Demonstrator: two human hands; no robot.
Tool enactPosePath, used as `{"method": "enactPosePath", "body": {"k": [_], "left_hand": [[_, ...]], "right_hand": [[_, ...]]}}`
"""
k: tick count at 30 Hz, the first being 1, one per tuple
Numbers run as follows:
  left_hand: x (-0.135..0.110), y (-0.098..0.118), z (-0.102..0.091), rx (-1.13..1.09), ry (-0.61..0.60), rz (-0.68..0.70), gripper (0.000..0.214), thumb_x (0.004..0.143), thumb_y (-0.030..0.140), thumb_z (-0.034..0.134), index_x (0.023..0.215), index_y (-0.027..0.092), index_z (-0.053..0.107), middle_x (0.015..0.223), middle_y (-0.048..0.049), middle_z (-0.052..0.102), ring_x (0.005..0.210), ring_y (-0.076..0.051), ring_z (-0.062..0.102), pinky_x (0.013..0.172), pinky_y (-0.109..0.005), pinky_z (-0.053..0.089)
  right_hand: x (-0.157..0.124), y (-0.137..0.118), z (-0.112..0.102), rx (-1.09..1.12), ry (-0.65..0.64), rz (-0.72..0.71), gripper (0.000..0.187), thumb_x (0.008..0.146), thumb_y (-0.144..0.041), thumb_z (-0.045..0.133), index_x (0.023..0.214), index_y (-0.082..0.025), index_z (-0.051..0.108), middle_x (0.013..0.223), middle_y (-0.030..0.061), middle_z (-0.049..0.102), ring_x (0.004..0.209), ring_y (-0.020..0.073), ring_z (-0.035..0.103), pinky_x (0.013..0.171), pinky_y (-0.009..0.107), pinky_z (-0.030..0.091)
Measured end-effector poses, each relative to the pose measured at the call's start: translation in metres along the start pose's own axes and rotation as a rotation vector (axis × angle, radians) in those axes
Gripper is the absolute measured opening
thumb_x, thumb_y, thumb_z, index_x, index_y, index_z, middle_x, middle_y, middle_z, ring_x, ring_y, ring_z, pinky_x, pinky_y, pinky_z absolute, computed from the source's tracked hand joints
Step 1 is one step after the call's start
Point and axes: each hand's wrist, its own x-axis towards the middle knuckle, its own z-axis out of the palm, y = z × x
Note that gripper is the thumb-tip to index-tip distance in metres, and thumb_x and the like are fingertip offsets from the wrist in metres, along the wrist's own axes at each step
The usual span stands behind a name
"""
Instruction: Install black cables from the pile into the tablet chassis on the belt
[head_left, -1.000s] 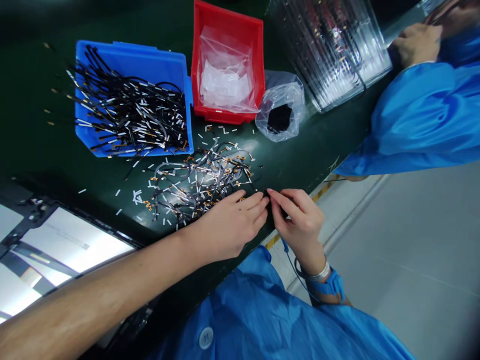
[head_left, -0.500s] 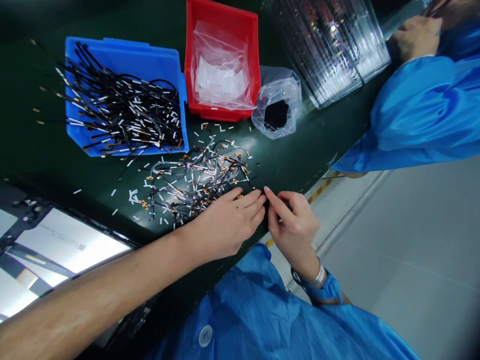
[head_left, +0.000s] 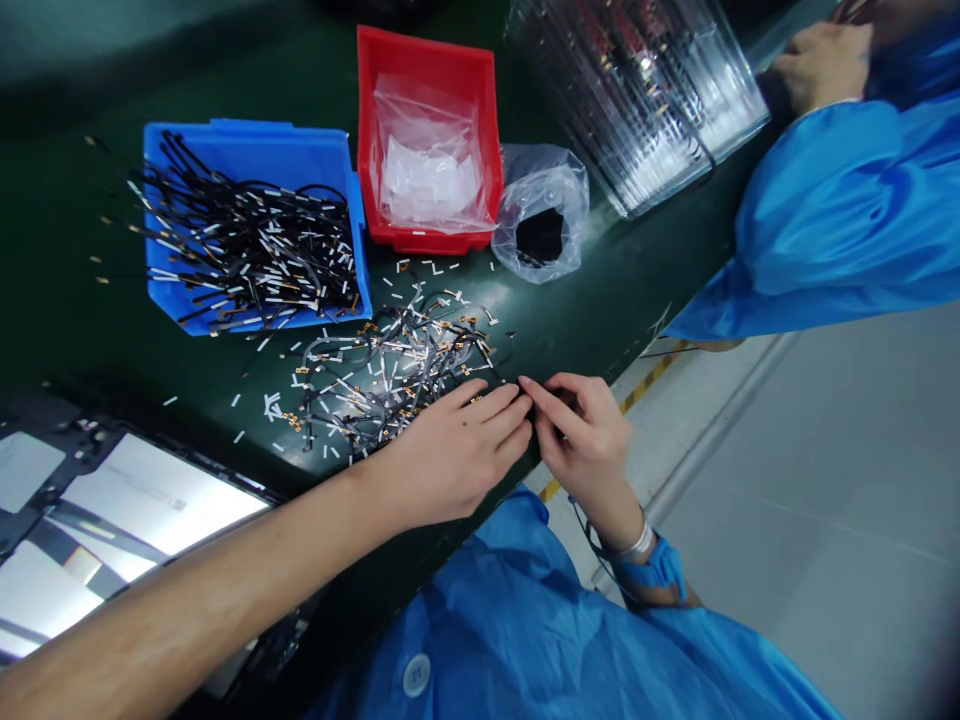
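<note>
My left hand lies at the near edge of a loose pile of thin black flex cables on the dark green table, fingers together and pointing right. My right hand meets it fingertip to fingertip, fingers curled in a pinch. Both hands seem to hold one small dark piece between them, too small to name. A band with a blue cord circles my right wrist.
A blue bin full of black cables stands at the back left, a red bin with clear bags beside it, then a plastic bag with dark contents and clear stacked trays. Another person's blue sleeve leans at right. A screen panel lies near left.
Both hands stay joined at the same spot by the pile; only the camera has shifted slightly, so the bins sit a little lower and further left.
</note>
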Motion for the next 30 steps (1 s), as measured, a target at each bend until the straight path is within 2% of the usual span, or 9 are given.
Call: {"method": "enactPosePath", "body": {"k": [4,7,10,16,19,22,26,30], "left_hand": [[-0.003,0.003,-0.011,0.076,0.095,-0.179,0.031,0.090,0.017,0.045,0.110,0.006,0.067,0.109,-0.0129,0.068,0.104,-0.025,0.060,0.098,-0.038,0.041],[-0.007,0.002,-0.015,0.155,0.060,-0.319,0.035,0.090,0.018,0.045,0.115,0.002,0.064,0.114,-0.0185,0.065,0.104,-0.029,0.059,0.094,-0.044,0.044],[-0.009,-0.001,-0.016,0.191,0.028,-0.372,0.038,0.091,0.021,0.045,0.119,0.002,0.061,0.121,-0.0205,0.062,0.109,-0.032,0.056,0.094,-0.048,0.044],[-0.012,-0.006,-0.025,0.135,0.067,-0.367,0.029,0.092,0.019,0.047,0.110,0.007,0.065,0.115,-0.0160,0.065,0.104,-0.029,0.059,0.095,-0.046,0.045],[-0.024,-0.003,-0.032,0.087,0.072,-0.343,0.025,0.092,0.016,0.048,0.107,0.007,0.066,0.112,-0.0155,0.066,0.103,-0.027,0.060,0.094,-0.045,0.045],[-0.037,0.005,-0.035,0.046,0.041,-0.301,0.028,0.093,0.016,0.048,0.111,0.006,0.066,0.120,-0.0170,0.065,0.110,-0.029,0.059,0.096,-0.045,0.044],[-0.047,0.018,-0.034,0.040,-0.038,-0.221,0.032,0.095,0.020,0.045,0.117,0.009,0.065,0.131,-0.0143,0.060,0.122,-0.029,0.054,0.103,-0.046,0.039],[-0.053,0.023,-0.031,0.056,-0.056,-0.237,0.031,0.094,0.022,0.047,0.114,0.010,0.067,0.132,-0.0156,0.059,0.122,-0.030,0.054,0.102,-0.046,0.040]], "right_hand": [[0.011,0.003,-0.001,0.075,0.053,0.031,0.028,0.085,-0.008,0.053,0.103,-0.020,0.070,0.087,0.0073,0.065,0.074,0.0164,0.056,0.061,0.029,0.048],[0.021,0.006,0.000,0.101,0.079,0.011,0.023,0.086,-0.009,0.054,0.098,-0.020,0.071,0.083,0.0060,0.065,0.073,0.0159,0.056,0.060,0.029,0.047],[0.033,0.009,0.002,0.098,0.048,-0.027,0.019,0.088,-0.014,0.053,0.091,-0.020,0.071,0.080,0.0048,0.065,0.072,0.0154,0.056,0.060,0.028,0.047],[0.058,0.014,-0.005,0.083,-0.153,-0.179,0.022,0.092,-0.019,0.052,0.077,-0.019,0.069,0.077,0.0033,0.065,0.073,0.0151,0.056,0.058,0.027,0.042],[0.060,0.012,-0.011,0.073,-0.254,-0.239,0.025,0.093,-0.021,0.050,0.076,-0.018,0.068,0.077,0.0042,0.064,0.074,0.0161,0.053,0.059,0.028,0.039],[0.056,0.003,-0.013,0.087,-0.338,-0.322,0.024,0.093,-0.022,0.049,0.077,-0.017,0.067,0.079,0.0048,0.064,0.074,0.0165,0.051,0.059,0.029,0.037],[0.050,-0.012,-0.010,-0.005,-0.330,-0.388,0.023,0.090,-0.014,0.048,0.073,-0.016,0.063,0.071,0.0054,0.061,0.071,0.0175,0.050,0.057,0.030,0.035],[0.050,-0.011,-0.012,-0.048,-0.332,-0.399,0.022,0.085,-0.009,0.049,0.068,-0.016,0.061,0.067,0.0046,0.061,0.068,0.0170,0.051,0.057,0.029,0.036]]}}
